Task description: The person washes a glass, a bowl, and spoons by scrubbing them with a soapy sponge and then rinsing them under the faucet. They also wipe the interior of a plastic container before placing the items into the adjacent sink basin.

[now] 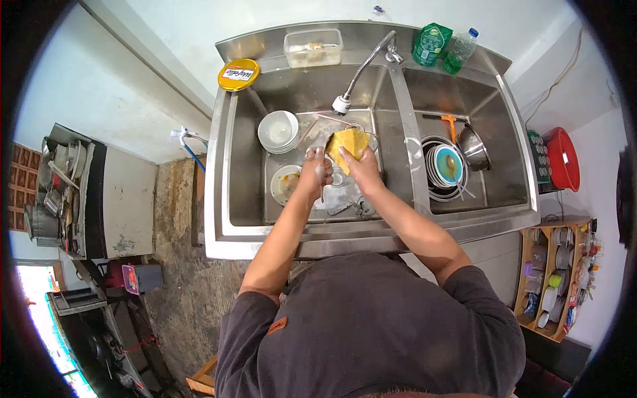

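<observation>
Over the left basin of the steel sink (239, 172), my right hand (363, 171) grips a yellow sponge (346, 146) with a dark edge, thumb on its near face. Just to its left, my left hand (314, 174) is closed, with whitish suds on the fingers. A thin tip shows below that hand, but what it holds is hidden. Left of the hands stands a stack of white bowls (278, 129). A plate with food scraps (284, 186) lies partly behind my left wrist. Beneath the hands, a clear glass (338, 176) and wet, soapy dishes are hard to make out.
A flexible tap (341, 105) hangs over the basin's back. The right basin holds stacked plates with a blue bowl (449, 166) and a metal pot (472, 147). On the ledge stand a yellow lid (239, 75), a plastic tub (313, 56), a green pouch (432, 45) and a bottle (460, 52).
</observation>
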{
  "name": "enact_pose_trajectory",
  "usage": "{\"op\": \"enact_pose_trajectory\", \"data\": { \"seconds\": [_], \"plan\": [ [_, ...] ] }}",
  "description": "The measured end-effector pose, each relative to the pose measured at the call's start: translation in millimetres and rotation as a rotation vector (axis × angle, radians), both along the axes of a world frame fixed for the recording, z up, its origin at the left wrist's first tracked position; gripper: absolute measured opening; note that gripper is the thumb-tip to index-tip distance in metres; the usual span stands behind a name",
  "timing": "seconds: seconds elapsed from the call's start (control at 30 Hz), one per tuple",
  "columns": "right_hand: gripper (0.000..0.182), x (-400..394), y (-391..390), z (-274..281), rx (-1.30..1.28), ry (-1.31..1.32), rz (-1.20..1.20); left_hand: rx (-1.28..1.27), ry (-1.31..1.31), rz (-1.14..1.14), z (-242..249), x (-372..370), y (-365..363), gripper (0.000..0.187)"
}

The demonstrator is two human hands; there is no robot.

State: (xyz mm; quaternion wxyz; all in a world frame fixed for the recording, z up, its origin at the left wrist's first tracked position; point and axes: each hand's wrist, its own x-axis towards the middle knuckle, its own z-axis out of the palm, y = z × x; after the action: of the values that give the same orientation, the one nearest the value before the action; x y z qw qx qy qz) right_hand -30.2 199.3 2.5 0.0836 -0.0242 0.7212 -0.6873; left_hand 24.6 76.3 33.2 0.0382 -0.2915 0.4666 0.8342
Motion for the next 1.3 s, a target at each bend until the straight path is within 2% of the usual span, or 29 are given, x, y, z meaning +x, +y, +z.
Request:
{"op": "enact_pose_trajectory", "data": {
  "seconds": [0.03, 0.1, 0.13, 0.17, 0.23, 0.37, 0.43, 0.5, 0.57, 0.6, 0.63, 0.7, 0.73, 0.77, 0.83, 0.87, 0.97, 1.0, 1.07, 1.1, 1.17, 1.2, 1.23, 1.3],
  "plan": [
    [0.039, 1.9, 2.5, 0.1, 0.002, 0.003, -0.003, 0.002, 0.003, -0.003, -1.4, -2.0, 0.0, 0.018],
    [0.039, 8.7, 4.2, 9.3, 0.237, 0.351, 0.104, 0.195, 0.023, 0.000, -6.3, -5.0, -4.9, 0.017],
    [0.044, 11.6, 7.7, 14.0, 0.223, 0.440, 0.202, 0.194, 0.024, 0.000, -9.3, -4.5, -8.1, 0.017],
    [0.044, 11.3, 9.3, 24.2, 0.222, 0.438, 0.201, 0.242, 0.056, -0.059, -11.4, -2.7, -10.4, 0.018],
    [0.047, 1.4, 13.0, 36.2, 0.434, 0.649, 0.280, 0.291, 0.089, -0.125, -9.6, -1.7, -13.0, 0.021],
    [0.051, -4.1, 8.2, 30.5, 0.436, 0.716, 0.160, 0.354, 0.042, -0.132, -4.2, -0.7, -17.1, 0.030],
    [0.052, 7.5, 11.9, 35.5, 0.490, 0.861, 0.381, 0.139, 0.021, -0.134, 20.1, 7.4, -13.4, 0.036],
    [0.055, -6.1, 12.9, 33.4, 0.570, 0.824, 0.393, 0.249, 0.004, -0.216, -10.6, 1.2, -24.7, 0.036],
    [0.056, -8.6, 7.9, 32.5, 0.562, 0.789, 0.245, 0.464, 0.004, -0.223, -14.0, 0.4, -27.5, 0.035],
    [0.056, -8.7, 5.5, 33.0, 0.557, 0.792, 0.248, 0.333, 0.036, -0.153, -4.3, 1.9, -21.2, 0.035],
    [0.055, -7.5, 5.6, 32.6, 0.552, 0.819, 0.294, 0.332, 0.036, -0.150, -6.4, 2.6, -25.8, 0.035],
    [0.054, -4.1, 12.5, 26.5, 0.551, 0.862, 0.385, 0.357, 0.035, -0.285, -12.9, 3.2, -34.9, 0.036],
    [0.044, -13.2, 13.0, 23.1, 0.462, 0.756, 0.255, 0.466, -0.022, -0.247, -17.3, 1.7, -37.2, 0.035],
    [0.044, -17.5, 11.0, 21.6, 0.465, 0.745, 0.262, 0.472, -0.032, -0.242, -12.3, 5.3, -32.9, 0.035],
    [0.033, -25.3, 2.2, 21.8, -0.132, -0.154, 0.139, 0.315, -0.009, -0.379, 2.4, 5.1, -22.7, 0.034],
    [0.033, -22.5, 1.0, 20.6, -0.133, -0.156, 0.138, 0.331, -0.027, -0.347, 0.3, 3.6, -17.9, 0.034],
    [0.027, -8.6, 6.8, 13.1, -0.469, -0.448, 0.175, 0.301, -0.122, -0.380, -8.0, 1.3, -21.3, 0.037],
    [0.027, -16.0, 9.6, 9.0, -0.464, -0.461, 0.170, 0.310, -0.133, -0.379, -9.5, 2.5, -18.1, 0.037],
    [0.027, -36.6, 15.7, 1.0, -0.498, -0.483, 0.191, 0.044, -0.185, -0.492, -12.7, 3.5, -9.7, 0.040],
    [0.027, -26.4, 17.5, 2.3, -0.497, -0.502, 0.179, 0.053, -0.205, -0.499, -11.6, 4.7, -4.8, 0.040],
    [0.028, -16.4, 21.1, 6.8, -0.207, -0.334, 0.269, -0.174, -0.269, -0.391, -10.2, -4.4, 3.8, 0.041],
    [0.029, -20.7, 28.9, -1.3, -0.138, -0.355, 0.300, -0.180, -0.263, -0.462, -19.7, -8.8, -0.2, 0.034],
    [0.029, -27.7, 35.5, -8.5, -0.131, -0.367, 0.290, -0.169, -0.270, -0.471, -30.2, -10.4, 1.4, 0.034],
    [0.032, -37.9, 42.0, -7.9, -0.232, -0.462, 0.151, 0.039, -0.235, -0.490, -37.4, -14.9, 5.8, 0.020]
  ]
}}
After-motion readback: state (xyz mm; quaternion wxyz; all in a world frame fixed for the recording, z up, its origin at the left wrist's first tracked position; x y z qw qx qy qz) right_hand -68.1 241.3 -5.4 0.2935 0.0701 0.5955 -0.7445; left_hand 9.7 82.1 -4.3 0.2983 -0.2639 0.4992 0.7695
